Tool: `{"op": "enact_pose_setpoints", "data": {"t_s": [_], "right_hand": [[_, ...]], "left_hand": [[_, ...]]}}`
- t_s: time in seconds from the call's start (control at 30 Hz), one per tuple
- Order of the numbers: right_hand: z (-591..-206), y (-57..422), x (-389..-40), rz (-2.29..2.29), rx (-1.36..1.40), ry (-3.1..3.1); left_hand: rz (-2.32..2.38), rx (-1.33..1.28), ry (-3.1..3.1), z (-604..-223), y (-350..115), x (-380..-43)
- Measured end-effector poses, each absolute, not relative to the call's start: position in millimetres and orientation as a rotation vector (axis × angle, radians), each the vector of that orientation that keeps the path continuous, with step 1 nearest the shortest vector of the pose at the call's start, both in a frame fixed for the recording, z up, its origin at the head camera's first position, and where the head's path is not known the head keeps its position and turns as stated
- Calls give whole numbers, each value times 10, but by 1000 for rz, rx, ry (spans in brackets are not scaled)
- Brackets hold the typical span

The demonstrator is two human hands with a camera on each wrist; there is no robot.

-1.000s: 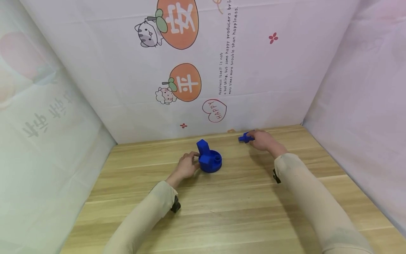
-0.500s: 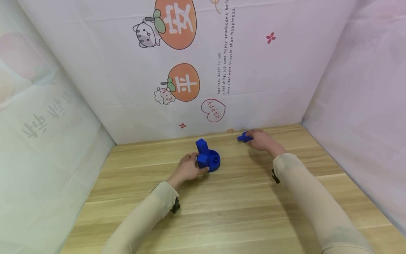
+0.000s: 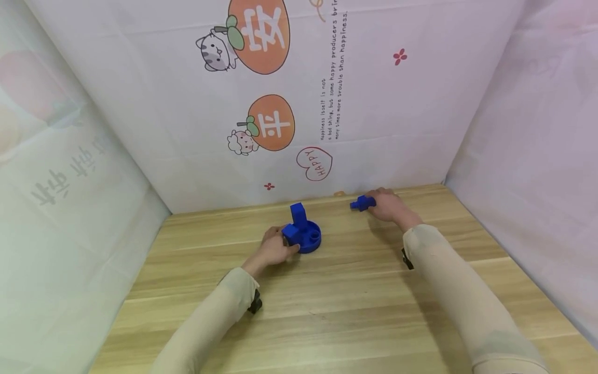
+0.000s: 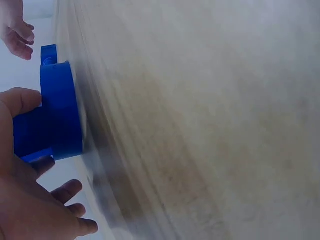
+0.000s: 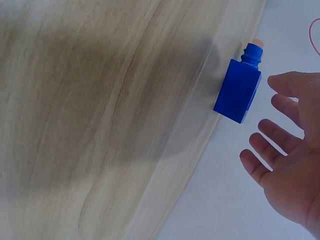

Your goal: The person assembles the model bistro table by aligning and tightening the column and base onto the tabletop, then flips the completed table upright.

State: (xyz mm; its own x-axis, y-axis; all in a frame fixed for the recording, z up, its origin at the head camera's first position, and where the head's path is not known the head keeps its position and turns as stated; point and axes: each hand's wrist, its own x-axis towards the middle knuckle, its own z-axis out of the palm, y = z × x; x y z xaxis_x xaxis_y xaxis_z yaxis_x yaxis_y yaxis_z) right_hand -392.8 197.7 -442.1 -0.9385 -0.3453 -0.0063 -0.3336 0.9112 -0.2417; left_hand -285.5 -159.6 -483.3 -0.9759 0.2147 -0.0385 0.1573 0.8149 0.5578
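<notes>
A round blue tray (image 3: 314, 243) with a low raised rim stands on the table. It carries two blue square posts, a tall one (image 3: 298, 214) at the back and another (image 3: 290, 234) at the left, plus a small round socket (image 3: 315, 236). My left hand (image 3: 274, 248) pinches the left post from the near left, thumb on one side and index finger on the other. Further right lies a blue rectangular block (image 5: 239, 92) with a narrower ridged round end. Beside this block my right hand (image 5: 295, 145) is held with loosely bent fingers, a gap between them.
A wood-grain tabletop (image 3: 327, 322) lies under everything. White printed cloth walls rise at the back (image 3: 187, 156), left (image 3: 70, 234) and right (image 3: 523, 182). The ridged block lies close to the back wall. A dark wrist camera (image 3: 255, 302) is strapped under the left sleeve.
My left hand has brought its thumb to the near side of the post. The tray has turned and shifted slightly left with the post. My right hand has barely moved.
</notes>
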Motion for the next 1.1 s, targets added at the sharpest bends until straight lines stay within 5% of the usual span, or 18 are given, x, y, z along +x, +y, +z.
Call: {"op": "enact_pose_setpoints", "data": {"t_s": [1.1], "right_hand": [[-4609,2044,-4243,-199,-500,3029]], "left_hand": [[1077,229,2757,-4885,-1772,-2971]]}}
